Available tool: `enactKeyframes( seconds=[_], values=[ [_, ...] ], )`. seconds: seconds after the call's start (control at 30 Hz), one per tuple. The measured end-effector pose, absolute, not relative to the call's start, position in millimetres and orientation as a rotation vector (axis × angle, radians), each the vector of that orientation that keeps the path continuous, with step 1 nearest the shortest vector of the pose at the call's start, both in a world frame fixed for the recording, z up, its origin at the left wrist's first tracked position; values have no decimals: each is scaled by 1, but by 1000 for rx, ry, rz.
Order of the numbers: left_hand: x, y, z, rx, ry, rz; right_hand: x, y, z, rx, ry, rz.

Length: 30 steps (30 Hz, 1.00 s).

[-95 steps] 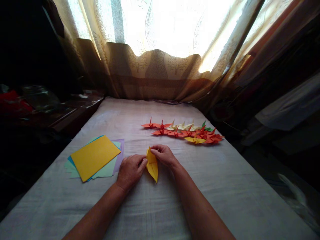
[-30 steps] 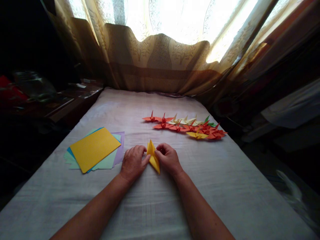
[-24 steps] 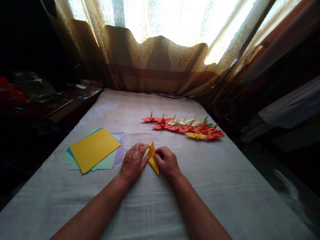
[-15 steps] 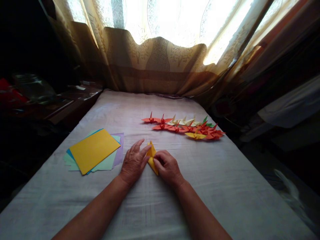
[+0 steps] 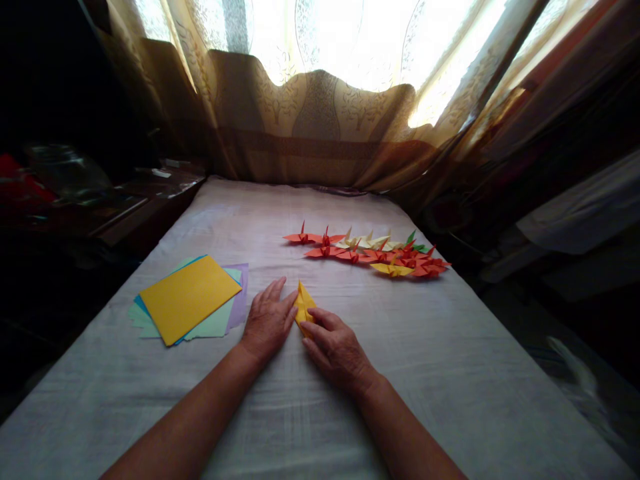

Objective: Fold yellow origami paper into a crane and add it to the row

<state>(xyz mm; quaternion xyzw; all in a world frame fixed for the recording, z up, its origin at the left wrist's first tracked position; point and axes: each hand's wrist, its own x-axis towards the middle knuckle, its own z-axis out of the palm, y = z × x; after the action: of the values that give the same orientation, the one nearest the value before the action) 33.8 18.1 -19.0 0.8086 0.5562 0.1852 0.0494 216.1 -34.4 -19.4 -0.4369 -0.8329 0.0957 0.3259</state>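
Note:
A small piece of yellow origami paper point(image 5: 303, 302), folded to a narrow pointed diamond, lies on the cloth between my hands, its tip pointing away from me. My left hand point(image 5: 268, 320) rests flat at its left side, fingers stretched and spread, with the index finger and thumb against the paper's edge. Over the lower right part of the paper is my right hand point(image 5: 336, 345), its bent fingers and thumb gripping it there. Those fingers cover the paper's lower end.
Left of my hands lies a stack of coloured paper point(image 5: 191, 300), yellow on top. Several folded paper cranes point(image 5: 383, 257), in red, cream, yellow and green, stand at the right back. A white cloth point(image 5: 280, 413) covers the table. Behind it hangs a curtain point(image 5: 320, 133).
The raised yellow flap now lies flatter, and the paper shows as a diamond. My right hand has changed from a pinch at the flap to fingers laid over the lower part. My left hand barely moved.

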Motion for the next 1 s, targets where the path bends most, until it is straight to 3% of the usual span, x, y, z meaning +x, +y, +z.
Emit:
enactKeyframes(
  seconds=[0.63, 0.77, 1.0],
  values=[
    [23, 20, -16, 2667, 1461, 895, 212, -33, -8, -1097, -2230, 227],
    [22, 18, -10, 2777, 1189, 786, 212, -32, -8, -1109, -2224, 228],
    [20, 22, -18, 2743, 1262, 600, 213, -31, -10, -1104, -2266, 230]
  ],
)
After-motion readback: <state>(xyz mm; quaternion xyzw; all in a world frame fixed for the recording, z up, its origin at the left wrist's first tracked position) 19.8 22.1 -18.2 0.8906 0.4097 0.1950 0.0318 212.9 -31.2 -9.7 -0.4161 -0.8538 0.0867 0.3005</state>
